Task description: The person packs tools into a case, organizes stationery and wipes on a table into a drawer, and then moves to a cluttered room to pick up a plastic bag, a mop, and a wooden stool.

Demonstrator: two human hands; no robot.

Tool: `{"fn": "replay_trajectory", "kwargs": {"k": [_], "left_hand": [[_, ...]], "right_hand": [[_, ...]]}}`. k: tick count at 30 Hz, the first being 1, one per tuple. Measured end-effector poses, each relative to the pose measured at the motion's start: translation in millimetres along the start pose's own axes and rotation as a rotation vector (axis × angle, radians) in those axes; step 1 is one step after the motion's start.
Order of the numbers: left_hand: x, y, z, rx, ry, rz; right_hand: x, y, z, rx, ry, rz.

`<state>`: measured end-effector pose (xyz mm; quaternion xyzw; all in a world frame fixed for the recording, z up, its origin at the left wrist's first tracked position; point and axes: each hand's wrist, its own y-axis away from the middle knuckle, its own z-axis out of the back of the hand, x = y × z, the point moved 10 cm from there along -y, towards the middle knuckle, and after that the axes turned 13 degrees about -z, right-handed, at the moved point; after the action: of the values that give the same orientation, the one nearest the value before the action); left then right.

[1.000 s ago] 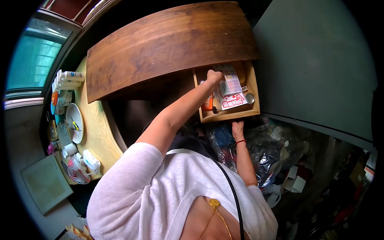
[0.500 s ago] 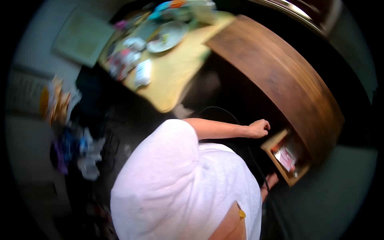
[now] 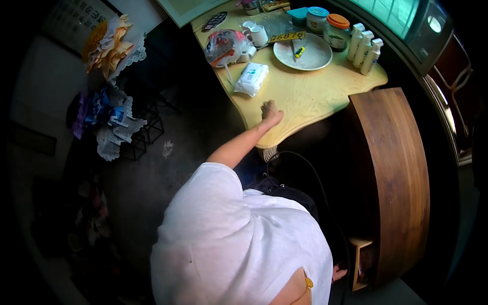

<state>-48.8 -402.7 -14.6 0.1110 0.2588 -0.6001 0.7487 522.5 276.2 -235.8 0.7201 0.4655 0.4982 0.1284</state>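
Observation:
My left hand (image 3: 272, 114) is over the near corner of the light wooden table (image 3: 300, 104), its fingers loosely bent and apart with nothing seen in them. Nearest to it lies a white soft pack of wipes (image 3: 252, 79). A round plate (image 3: 320, 57) farther back carries a yellow utility knife (image 3: 300, 52) and a thin dark tool. Low on the right, my right hand (image 3: 339, 272) is partly hidden behind my white shirt; the fingers that show are spread. It hangs beside a small open drawer (image 3: 362, 244) of the dark wooden desk (image 3: 401, 178).
Three pump bottles (image 3: 364, 51), an orange-lidded jar (image 3: 336, 33) and a blue-lidded jar (image 3: 317, 20) stand along the back. A filled plastic bag (image 3: 223, 47) and white cups (image 3: 258, 35) sit at the left. A black cable (image 3: 325, 188) loops beside me; wrapped bouquets (image 3: 114, 48) are far left.
My left hand has swung from near the drawer up and left to the table. The view has turned, so more of the table shows and the drawer sits lower.

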Motion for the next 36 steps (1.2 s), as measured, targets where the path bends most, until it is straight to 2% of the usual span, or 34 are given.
{"fn": "replay_trajectory", "kwargs": {"k": [1, 2, 5, 7, 11, 13, 15, 17, 18, 20, 23, 24, 26, 27, 29, 30, 32, 33, 35, 36], "left_hand": [[22.0, -18.8, 11.9, 0.028, -0.002, 0.052], [42.2, -36.9, 26.4, -0.041, -0.031, 0.086], [105.7, -89.1, 57.9, -0.165, -0.126, 0.215], [151.0, -114.4, 74.6, -0.234, -0.04, 0.391], [247.3, -154.7, 63.9, -0.128, 0.115, 0.632], [291.8, -177.9, 35.9, -0.053, 0.198, 0.634], [268.3, -184.9, 52.1, -0.082, 0.17, 0.505], [223.6, -188.8, 79.0, -0.284, 0.095, 0.253], [212.7, -187.9, 76.0, -0.268, 0.104, 0.244], [165.4, -196.5, 60.2, -0.162, 0.051, -0.084], [149.7, -178.3, 15.9, -0.074, -0.037, -0.111], [148.2, -172.9, 14.0, -0.066, -0.033, -0.114], [127.4, -163.9, 31.7, 0.124, -0.177, -0.07], [119.7, -165.9, 42.4, 0.13, -0.177, -0.074], [119.9, -169.0, 45.4, 0.225, -0.073, -0.003], [122.7, -169.7, 45.4, 0.233, -0.074, -0.01], [129.2, -174.4, 45.4, 0.215, 0.193, -0.019], [132.4, -175.0, 45.3, 0.225, 0.191, -0.032], [132.1, -159.8, 18.2, 0.376, 0.78, 0.121], [114.6, -150.1, 22.0, 0.417, 0.918, 0.123]], "right_hand": [[0.2, 25.0, -21.4, -0.115, -0.001, 0.082], [-13.0, 33.0, -21.9, -0.109, 0.005, 0.088], [-51.3, 45.6, -46.6, -0.24, 0.172, 0.014], [-86.5, 47.7, -63.9, -0.316, 0.262, -0.066], [-138.2, 60.8, -87.9, -0.415, 0.399, -0.181], [-156.6, 70.1, -96.5, -0.454, 0.442, -0.219], [-172.6, 78.9, -98.3, -0.488, 0.472, -0.25], [-185.3, 89.3, -99.0, -0.518, 0.494, -0.278], [-191.1, 94.1, -99.7, -0.53, 0.507, -0.294], [-201.1, 103.0, -98.6, -0.552, 0.531, -0.32], [-213.3, 114.6, -96.0, -0.571, 0.563, -0.36], [-216.1, 116.6, -94.5, -0.575, 0.574, -0.374], [-220.5, 113.4, -95.1, -0.561, 0.59, -0.389], [-222.0, 106.0, -98.9, -0.529, 0.597, -0.396], [-220.5, 98.4, -145.5, -0.35, 0.504, -0.423], [-213.3, 98.8, -172.8, -0.38, 0.683, -0.439], [-196.1, 79.4, -207.9, -0.357, 0.716, -0.326], [-193.9, 91.5, -252.0, -0.282, 0.642, -0.347], [-173.7, 98.5, -315.1, -0.228, 0.731, -0.201], [-172.1, 91.4, -329.7, -0.174, 0.679, -0.196]]}}
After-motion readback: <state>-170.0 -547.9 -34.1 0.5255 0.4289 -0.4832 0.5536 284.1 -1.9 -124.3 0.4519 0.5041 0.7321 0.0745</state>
